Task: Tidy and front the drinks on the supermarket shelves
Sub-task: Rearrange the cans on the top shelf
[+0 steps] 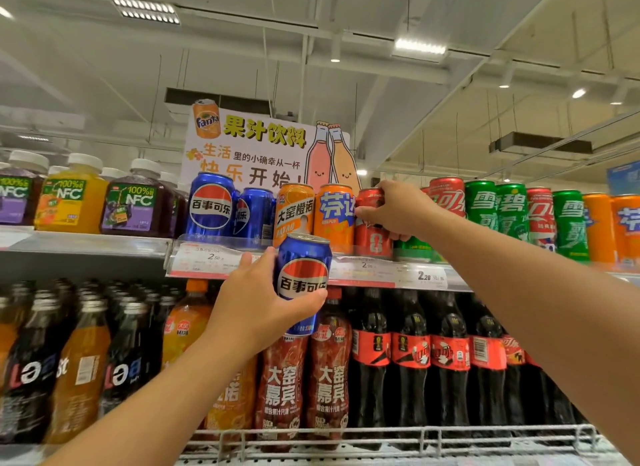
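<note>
The left hand (pixel 256 302) grips a blue Pepsi can (pixel 302 282) around its lower half, holding it upright in the air just in front of the price rail (pixel 381 275) of the upper shelf, below the orange cans. The right hand (pixel 398 211) reaches to the upper shelf and curls its fingers round a red cola can (pixel 371 219) that stands on the shelf just right of the orange Fanta can (pixel 334 216).

On that shelf two more blue Pepsi cans (pixel 211 205) stand at the left, then two orange cans side by side, the left one a Dayao orange can (pixel 293 211). Right of the gripped can run red and green cans (pixel 485 205), their count unclear. Three juice bottles (pixel 69 195) show at the far left.

The lower shelf holds dark cola bottles (pixel 450 354) and two reddish Dayao bottles (pixel 304 386) behind a wire rail (pixel 415 434).
</note>
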`<state>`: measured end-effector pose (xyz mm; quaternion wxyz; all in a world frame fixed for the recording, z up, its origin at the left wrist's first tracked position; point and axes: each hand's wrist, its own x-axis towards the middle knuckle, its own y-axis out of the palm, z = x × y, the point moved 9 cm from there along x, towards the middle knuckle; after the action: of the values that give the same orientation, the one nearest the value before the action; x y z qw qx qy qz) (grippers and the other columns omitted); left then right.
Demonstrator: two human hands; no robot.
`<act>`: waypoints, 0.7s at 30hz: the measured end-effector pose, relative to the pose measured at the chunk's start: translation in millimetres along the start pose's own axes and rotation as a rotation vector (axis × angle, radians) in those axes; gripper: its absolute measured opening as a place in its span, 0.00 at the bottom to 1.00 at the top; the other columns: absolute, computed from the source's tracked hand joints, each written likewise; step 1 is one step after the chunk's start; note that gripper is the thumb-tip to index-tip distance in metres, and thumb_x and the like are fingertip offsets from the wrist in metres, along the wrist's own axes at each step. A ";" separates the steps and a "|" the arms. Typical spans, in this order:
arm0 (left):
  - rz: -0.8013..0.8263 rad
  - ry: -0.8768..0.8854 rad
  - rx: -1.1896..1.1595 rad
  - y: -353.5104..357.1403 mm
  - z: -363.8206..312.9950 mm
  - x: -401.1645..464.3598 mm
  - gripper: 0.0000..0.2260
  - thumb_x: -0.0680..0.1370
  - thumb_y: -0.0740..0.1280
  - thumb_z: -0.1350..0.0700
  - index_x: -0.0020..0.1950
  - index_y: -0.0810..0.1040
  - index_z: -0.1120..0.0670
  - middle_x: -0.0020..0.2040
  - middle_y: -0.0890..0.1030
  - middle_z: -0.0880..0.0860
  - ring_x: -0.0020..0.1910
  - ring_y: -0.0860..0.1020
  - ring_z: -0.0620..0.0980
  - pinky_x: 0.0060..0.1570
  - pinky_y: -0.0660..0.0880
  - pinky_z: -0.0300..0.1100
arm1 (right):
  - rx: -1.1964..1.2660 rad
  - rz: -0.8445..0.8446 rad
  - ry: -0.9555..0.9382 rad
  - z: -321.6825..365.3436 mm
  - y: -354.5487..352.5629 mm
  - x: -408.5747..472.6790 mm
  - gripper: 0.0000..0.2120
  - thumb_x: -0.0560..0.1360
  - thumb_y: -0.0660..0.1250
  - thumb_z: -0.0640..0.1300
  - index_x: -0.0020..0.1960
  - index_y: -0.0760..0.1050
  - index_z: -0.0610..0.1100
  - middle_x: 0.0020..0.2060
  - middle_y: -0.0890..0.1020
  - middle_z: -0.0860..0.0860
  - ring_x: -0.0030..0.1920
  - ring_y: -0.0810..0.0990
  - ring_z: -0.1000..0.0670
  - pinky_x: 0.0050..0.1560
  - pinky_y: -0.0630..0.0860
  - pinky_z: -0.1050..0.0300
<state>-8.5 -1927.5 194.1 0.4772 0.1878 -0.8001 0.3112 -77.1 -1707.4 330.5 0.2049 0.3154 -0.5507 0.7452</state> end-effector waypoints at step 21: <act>0.091 -0.016 -0.023 -38.3 -1.1 0.1 0.38 0.64 0.62 0.25 0.69 0.68 0.44 0.69 0.72 0.47 0.70 0.67 0.49 0.67 0.68 0.53 | 0.485 -0.065 -0.379 125.1 4.1 -125.2 0.18 0.70 0.71 0.63 0.56 0.74 0.59 0.43 0.81 0.59 0.35 0.79 0.66 0.29 0.72 0.71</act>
<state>15.0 -1955.0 206.8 0.4585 0.1482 -0.8151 0.3217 40.6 -1822.2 264.9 0.0411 0.5058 -0.3746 0.7759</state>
